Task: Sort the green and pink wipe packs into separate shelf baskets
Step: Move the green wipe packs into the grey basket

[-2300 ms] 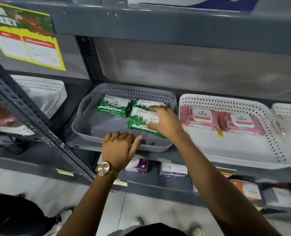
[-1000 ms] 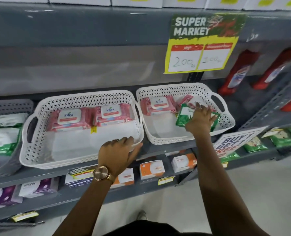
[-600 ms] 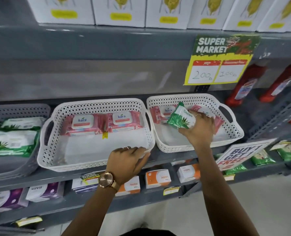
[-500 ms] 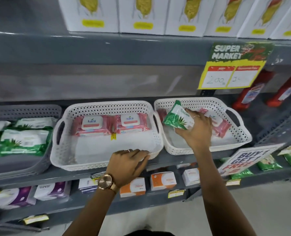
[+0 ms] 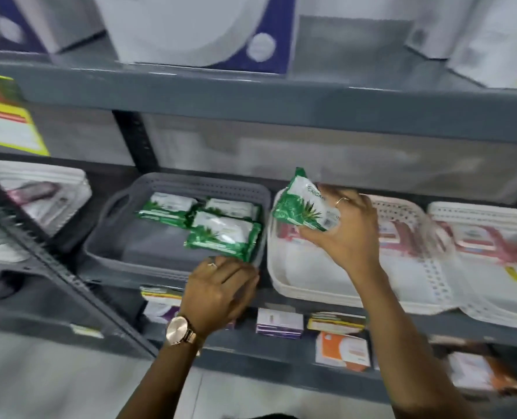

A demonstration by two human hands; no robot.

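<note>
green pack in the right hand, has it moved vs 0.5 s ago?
Yes. The green pack, held in the right hand, was over the far-right white basket; it has gone left, now above the next white basket, beside the grey basket.

Bright even light; heavy motion blur throughout.
</note>
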